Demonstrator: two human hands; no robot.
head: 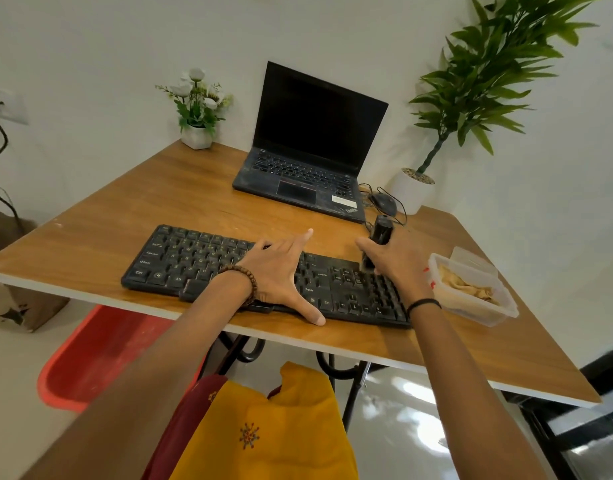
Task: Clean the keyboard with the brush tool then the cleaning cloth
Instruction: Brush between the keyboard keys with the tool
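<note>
Left hand [280, 271] flat on keyboard [180, 261], fingers spread; right hand [398, 261] fingers clamped on brush tool [379, 237] over right-side keys.

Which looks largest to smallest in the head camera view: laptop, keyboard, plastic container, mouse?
1. laptop and keyboard: they look about alike, and the keyboard lies nearer the camera, so I won't rank them.
2. plastic container
3. mouse

White walls [90, 46], wooden table [159, 202], leafy plant [488, 71] in corner, red seat [100, 355], glossy pale floor [402, 410]
</note>
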